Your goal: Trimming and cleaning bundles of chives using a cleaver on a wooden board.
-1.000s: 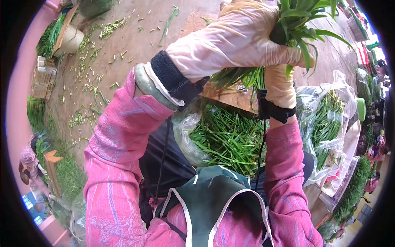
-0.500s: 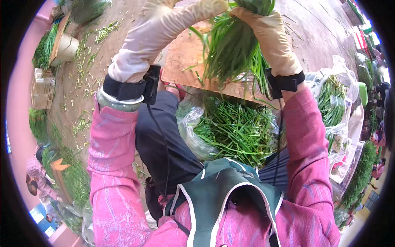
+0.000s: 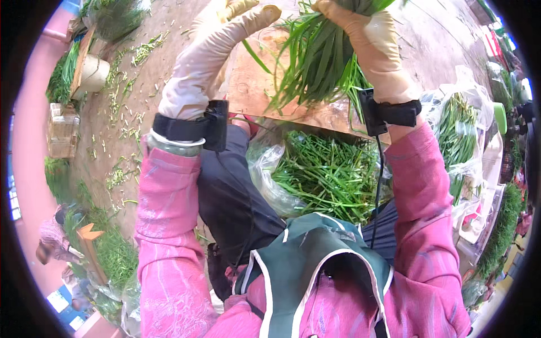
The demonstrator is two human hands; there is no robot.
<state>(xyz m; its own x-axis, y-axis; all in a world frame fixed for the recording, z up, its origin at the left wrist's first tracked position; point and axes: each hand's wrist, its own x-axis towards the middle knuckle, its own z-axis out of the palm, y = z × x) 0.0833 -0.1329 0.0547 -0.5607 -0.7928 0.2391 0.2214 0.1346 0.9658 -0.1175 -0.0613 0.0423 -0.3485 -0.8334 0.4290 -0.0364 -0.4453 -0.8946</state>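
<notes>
In a pale glove, my right hand (image 3: 376,42) grips a bunch of garlic chives (image 3: 324,56), whose long flat green leaves fan out down and to the left. The top of the bunch runs out of the picture. My left hand (image 3: 225,39), also gloved, is apart from the bunch on its left. Its thumb points toward the chives, its fingers are spread away from the thumb, and I see nothing in it. Below the leaves lies a wooden board (image 3: 253,84). Nearer to me, a clear plastic bag (image 3: 270,169) holds a heap of cut green leaves (image 3: 329,180).
On the right, more chives (image 3: 456,132) lie in clear plastic. Trimmings (image 3: 121,138) litter the floor on the left, near a pale bucket (image 3: 93,73) and a stack of bricks (image 3: 63,129). Another person (image 3: 56,236) works at the far left. Black straps with dangling cables circle both my wrists.
My left hand has drawn back from the bunch, its thumb now farther from the leaves. The bunch stays in my right hand, its leaves spread more to the left.
</notes>
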